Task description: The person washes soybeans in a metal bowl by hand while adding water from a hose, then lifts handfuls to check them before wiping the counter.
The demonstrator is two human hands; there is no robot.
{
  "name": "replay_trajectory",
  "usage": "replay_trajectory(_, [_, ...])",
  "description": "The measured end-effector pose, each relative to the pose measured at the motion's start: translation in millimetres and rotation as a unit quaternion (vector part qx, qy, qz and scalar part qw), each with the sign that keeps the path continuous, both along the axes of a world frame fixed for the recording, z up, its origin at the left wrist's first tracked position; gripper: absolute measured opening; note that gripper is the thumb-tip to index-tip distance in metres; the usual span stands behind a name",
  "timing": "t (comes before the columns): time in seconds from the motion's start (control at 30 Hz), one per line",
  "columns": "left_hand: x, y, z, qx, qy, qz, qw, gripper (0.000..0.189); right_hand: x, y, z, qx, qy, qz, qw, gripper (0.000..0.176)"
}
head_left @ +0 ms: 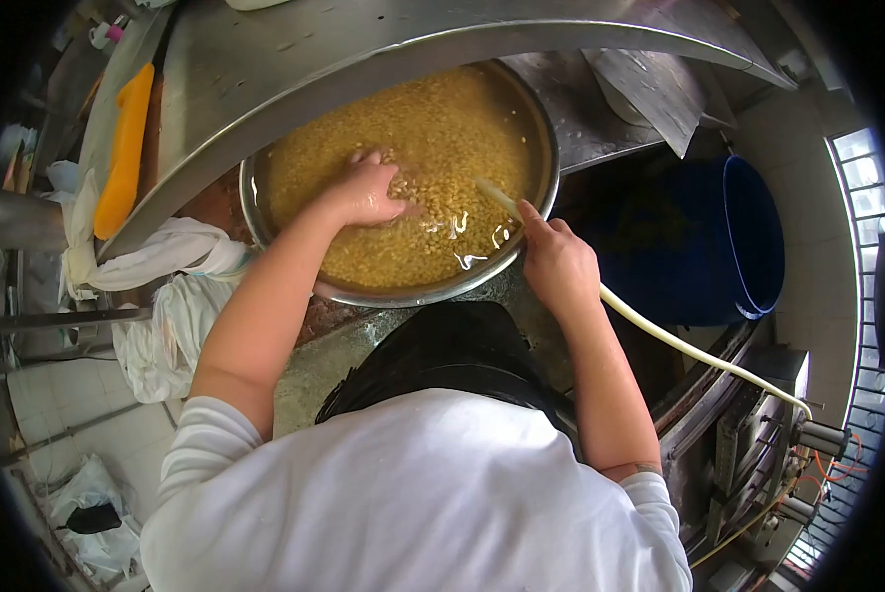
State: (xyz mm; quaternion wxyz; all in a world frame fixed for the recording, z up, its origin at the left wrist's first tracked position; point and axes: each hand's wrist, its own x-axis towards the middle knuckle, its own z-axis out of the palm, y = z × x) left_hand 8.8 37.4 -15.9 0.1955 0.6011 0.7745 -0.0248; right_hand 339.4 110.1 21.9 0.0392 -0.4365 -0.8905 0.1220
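Observation:
A wide round metal basin (553, 163) holds pale yellow beans (442, 109), which look like soybeans, under cloudy water. My left hand (366, 192) reaches into the basin, its fingertips partly sunk among the beans and its thumb held apart from the fingers. At the basin's right rim, my right hand (561, 259) is wrapped round a cream-coloured hose (679, 345). The hose's end points into the basin over the beans, and the water's surface glints and ripples just below it.
A metal counter edge (383, 61) overhangs the basin's far side. An orange-handled tool (125, 153) lies at the upper left, above white cloth (181, 247) and plastic bags. A blue barrel (699, 242) stands to the right; the hose runs towards machinery (758, 444) at the lower right.

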Motion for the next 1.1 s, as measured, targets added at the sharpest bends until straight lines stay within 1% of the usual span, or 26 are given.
replay_trajectory(0.03, [5.8, -1.6, 10.5, 0.0, -0.001, -0.001, 1.0, 0.098, 0.5, 0.2, -0.1, 0.0, -0.001, -0.001, 1.0, 0.054])
replay_trajectory(0.1, [12.3, -4.3, 28.2, -0.104, 0.024, 0.009, 0.994, 0.093, 0.9, 0.4, -0.5, 0.0, 0.006, 0.006, 1.0, 0.054])
replay_trajectory(0.13, [10.9, -4.4, 27.0, -0.104, 0.024, 0.008, 0.994, 0.093, 0.7, 0.3, -0.4, 0.0, 0.006, 0.005, 1.0, 0.054])
replay_trajectory(0.2, [4.5, -5.9, 22.6, -0.18, 0.024, -0.016, 0.983, 0.086, 0.4, 0.2, 0.6, 0.0, 0.003, 0.003, 1.0, 0.054])
replay_trajectory(0.23, [3.0, -9.3, 20.0, -0.18, 0.024, -0.016, 0.983, 0.086, 0.5, 0.0, 1.3, 0.0, 0.003, 0.002, 1.0, 0.054])
replay_trajectory(0.3, [-0.8, -18.6, 13.0, -0.161, 0.076, -0.025, 0.984, 0.084, 0.5, 0.1, 2.6, -0.002, -0.007, 0.004, 1.0, 0.054])
replay_trajectory(0.33, [-11.6, -20.6, -3.0, -0.161, 0.077, -0.025, 0.984, 0.084, 0.6, 0.1, 2.4, -0.002, -0.007, 0.004, 1.0, 0.054])
replay_trajectory(0.37, [-26.9, -21.0, -27.2, -0.166, 0.089, -0.057, 0.98, 0.079, 0.6, 0.0, 2.1, -0.001, -0.003, 0.005, 1.0, 0.054])
replay_trajectory(0.4, [-27.4, -23.4, -26.5, -0.169, 0.096, -0.072, 0.978, 0.077, 0.7, 0.1, 1.9, 0.0, 0.001, 0.006, 1.0, 0.053])
replay_trajectory(0.43, [-21.0, -25.5, -12.2, -0.172, 0.102, -0.088, 0.976, 0.074, 0.9, 0.3, 1.7, 0.0, 0.001, 0.006, 1.0, 0.053])
replay_trajectory(0.5, [-8.2, -40.1, 24.0, -0.092, 0.069, -0.015, 0.993, 0.057, 1.2, 1.0, 1.2, 0.004, -0.004, 0.008, 1.0, 0.053])
replay_trajectory(0.53, [-10.1, -41.5, 32.3, -0.093, 0.069, -0.014, 0.993, 0.057, 1.4, 1.1, 1.1, 0.003, -0.004, 0.008, 1.0, 0.053])
replay_trajectory(0.57, [-14.2, -44.6, 38.2, -0.045, 0.011, 0.007, 0.999, 0.047, 1.7, 1.1, 0.9, 0.007, -0.002, 0.009, 1.0, 0.053])
replay_trajectory(0.6, [-18.9, -48.0, 40.1, 0.003, -0.047, 0.028, 0.999, 0.038, 1.9, 1.0, 0.8, 0.01, 0.0, 0.009, 1.0, 0.052])
replay_trajectory(0.63, [-25.8, -52.2, 34.3, 0.003, -0.047, 0.028, 0.998, 0.038, 1.8, 0.8, 1.4, 0.01, -0.001, 0.01, 1.0, 0.052])
replay_trajectory(0.67, [-34.3, -56.8, 24.4, 0.074, -0.067, 0.053, 0.994, 0.03, 1.3, 0.4, 2.6, 0.009, -0.001, 0.01, 1.0, 0.052])
replay_trajectory(0.7, [-34.9, -58.7, 26.2, 0.145, -0.086, 0.076, 0.983, 0.024, 1.1, 0.3, 3.2, 0.008, -0.001, 0.009, 1.0, 0.052])
replay_trajectory(0.83, [-40.6, -68.3, 35.4, 0.169, -0.131, 0.109, 0.971, 0.019, 1.6, 1.3, 1.4, 0.006, 0.004, 0.009, 1.0, 0.052])
replay_trajectory(0.9, [-41.5, -70.5, 33.2, 0.235, -0.149, 0.116, 0.954, 0.016, 1.3, 1.2, 2.3, 0.002, 0.002, 0.009, 1.0, 0.053])
replay_trajectory(0.93, [-40.3, -71.0, 33.1, 0.234, -0.149, 0.116, 0.954, 0.016, 1.4, 1.5, 1.8, 0.002, 0.002, 0.009, 1.0, 0.053])
replay_trajectory(1.0, [-34.6, -72.3, 35.5, 0.283, -0.165, 0.144, 0.934, 0.015, 1.6, 2.2, 0.3, 0.002, -0.004, 0.01, 1.0, 0.054])
replay_trajectory(1.03, [-30.5, -72.7, 38.3, 0.283, -0.165, 0.145, 0.934, 0.015, 2.0, 2.6, 0.3, 0.002, -0.005, 0.01, 1.0, 0.054])
replay_trajectory(1.1, [-23.0, -75.1, 45.6, 0.299, -0.28, 0.192, 0.892, 0.012, 2.8, 2.8, 0.0, 0.003, -0.002, 0.015, 1.0, 0.056])
